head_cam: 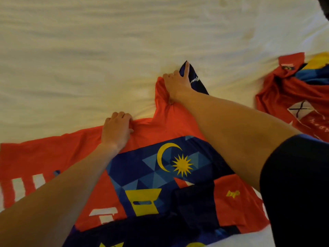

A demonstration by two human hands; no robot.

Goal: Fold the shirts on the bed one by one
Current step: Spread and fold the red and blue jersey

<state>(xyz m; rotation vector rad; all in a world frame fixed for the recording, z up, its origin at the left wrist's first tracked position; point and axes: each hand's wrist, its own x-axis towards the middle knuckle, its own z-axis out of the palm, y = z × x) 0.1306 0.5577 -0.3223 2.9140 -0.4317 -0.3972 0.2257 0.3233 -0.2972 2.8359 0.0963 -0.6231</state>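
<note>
A red shirt (pixel 160 132) with a blue panel, yellow crescent and star lies spread on the white bed sheet (pixel 89 50) in front of me. My left hand (pixel 116 129) has its fingers curled into the red fabric at the shirt's far edge. My right hand (pixel 175 84) reaches further out and grips the red sleeve where its dark blue cuff (pixel 193 77) sticks up, one finger stretched along the cuff.
A second red shirt (pixel 293 97) with blue and yellow parts lies crumpled at the right edge of the bed. The sheet stretches wide and wrinkled beyond the hands. My dark sleeve (pixel 299 184) fills the lower right.
</note>
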